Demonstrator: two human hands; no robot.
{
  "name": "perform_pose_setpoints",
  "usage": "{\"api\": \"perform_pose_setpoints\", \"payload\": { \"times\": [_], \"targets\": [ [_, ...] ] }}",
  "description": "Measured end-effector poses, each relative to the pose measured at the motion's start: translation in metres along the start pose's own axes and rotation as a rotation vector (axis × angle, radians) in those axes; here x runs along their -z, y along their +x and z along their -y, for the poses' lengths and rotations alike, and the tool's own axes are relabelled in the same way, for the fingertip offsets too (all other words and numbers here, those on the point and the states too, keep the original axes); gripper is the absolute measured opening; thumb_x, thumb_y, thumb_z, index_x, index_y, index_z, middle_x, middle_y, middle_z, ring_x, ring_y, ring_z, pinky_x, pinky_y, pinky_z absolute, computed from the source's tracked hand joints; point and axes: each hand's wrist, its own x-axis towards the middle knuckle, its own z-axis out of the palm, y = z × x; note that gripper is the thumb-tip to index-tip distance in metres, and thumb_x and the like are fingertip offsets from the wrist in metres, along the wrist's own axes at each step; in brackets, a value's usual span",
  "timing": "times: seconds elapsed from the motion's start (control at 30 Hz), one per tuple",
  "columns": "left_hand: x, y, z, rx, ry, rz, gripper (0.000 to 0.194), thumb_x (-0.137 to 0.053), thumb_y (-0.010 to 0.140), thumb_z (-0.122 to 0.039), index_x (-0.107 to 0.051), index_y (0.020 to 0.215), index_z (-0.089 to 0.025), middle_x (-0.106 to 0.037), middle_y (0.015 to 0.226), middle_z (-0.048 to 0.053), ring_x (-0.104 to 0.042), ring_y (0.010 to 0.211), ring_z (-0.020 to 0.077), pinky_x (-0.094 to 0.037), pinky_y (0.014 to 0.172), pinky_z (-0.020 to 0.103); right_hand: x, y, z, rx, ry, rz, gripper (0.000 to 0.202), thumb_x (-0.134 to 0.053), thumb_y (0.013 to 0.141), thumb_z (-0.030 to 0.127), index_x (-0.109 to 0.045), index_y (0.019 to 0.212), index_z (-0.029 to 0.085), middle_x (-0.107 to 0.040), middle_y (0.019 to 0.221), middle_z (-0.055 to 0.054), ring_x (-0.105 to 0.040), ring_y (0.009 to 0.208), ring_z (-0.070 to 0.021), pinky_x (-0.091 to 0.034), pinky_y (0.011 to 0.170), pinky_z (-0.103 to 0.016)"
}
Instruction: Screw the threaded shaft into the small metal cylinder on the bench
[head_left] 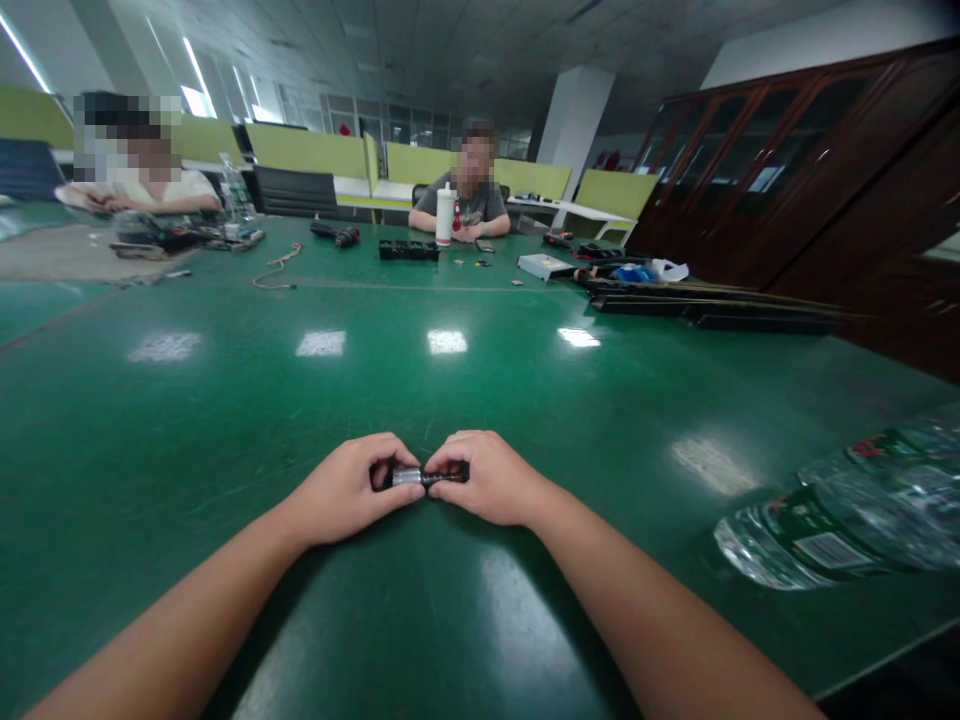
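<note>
Both my hands meet over the green table, close to its near side. My left hand [361, 487] pinches a short, shiny silver cylinder [407, 477] between thumb and fingers. Extending from that cylinder's right end is a thin dark rod [433, 479], which looks ridged. My right hand [486, 478] grips the rod with its thumb and fingertips. The two pieces lie in one line and appear to touch; whether they are joined I cannot tell. The rod's far end is partly hidden in my right hand.
On the green table [315, 390], plastic water bottles [825, 525] lie at the right. Long black strips [675, 302] and a white box [544, 266] are farther back. Across the table sit two people, near a white bottle [445, 215], a power drill [335, 233] and a cord [277, 268].
</note>
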Motion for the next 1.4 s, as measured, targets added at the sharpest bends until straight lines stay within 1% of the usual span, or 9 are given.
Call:
{"api": "perform_pose_setpoints", "payload": {
  "times": [0.23, 0.63, 0.93, 1.13, 1.4],
  "targets": [
    [0.0001, 0.0006, 0.0003, 0.013, 0.034, 0.008, 0.024, -0.070, 0.076, -0.038, -0.067, 0.092, -0.019, -0.059, 0.075, -0.001, -0.052, 0.065, 0.0140, -0.036, 0.058, 0.023, 0.0006, -0.0013, 0.0016, 0.036, -0.036, -0.005, 0.015, -0.072, 0.077, 0.020, -0.074, 0.092, 0.017, -0.066, 0.077, -0.002, -0.057, 0.073, -0.0125, -0.041, 0.069, -0.024],
    [-0.0004, 0.0010, 0.0004, 0.003, 0.039, 0.002, 0.023, -0.069, 0.078, -0.038, -0.067, 0.090, -0.019, -0.058, 0.077, -0.001, -0.052, 0.068, 0.0146, -0.035, 0.060, 0.024, 0.0018, -0.0017, 0.0024, 0.045, -0.052, 0.011, 0.015, -0.073, 0.075, 0.018, -0.074, 0.090, 0.017, -0.066, 0.076, -0.001, -0.056, 0.071, -0.0126, -0.040, 0.069, -0.024],
    [0.0001, 0.0006, 0.0007, 0.004, 0.030, 0.001, 0.026, -0.069, 0.079, -0.042, -0.067, 0.091, -0.019, -0.059, 0.079, 0.000, -0.053, 0.070, 0.0149, -0.037, 0.062, 0.024, 0.0046, -0.0023, 0.0003, 0.053, -0.074, 0.024, 0.016, -0.071, 0.074, 0.015, -0.074, 0.089, 0.019, -0.065, 0.075, -0.001, -0.056, 0.072, -0.0133, -0.041, 0.070, -0.025],
    [0.0001, 0.0009, 0.0010, 0.011, 0.024, 0.008, 0.025, -0.069, 0.079, -0.041, -0.067, 0.091, -0.019, -0.059, 0.079, 0.000, -0.053, 0.070, 0.0151, -0.037, 0.061, 0.024, 0.0052, -0.0035, -0.0010, 0.051, -0.079, 0.017, 0.014, -0.072, 0.073, 0.020, -0.074, 0.088, 0.019, -0.065, 0.075, 0.000, -0.056, 0.071, -0.0128, -0.040, 0.068, -0.024],
    [0.0009, -0.0003, -0.0004, 0.018, 0.029, 0.009, 0.025, -0.070, 0.079, -0.040, -0.067, 0.090, -0.018, -0.058, 0.078, -0.001, -0.053, 0.070, 0.0154, -0.037, 0.062, 0.025, 0.0089, -0.0044, -0.0019, 0.027, -0.075, 0.028, 0.012, -0.072, 0.073, 0.019, -0.073, 0.085, 0.018, -0.065, 0.074, 0.000, -0.057, 0.071, -0.0122, -0.041, 0.067, -0.024]
  ]
}}
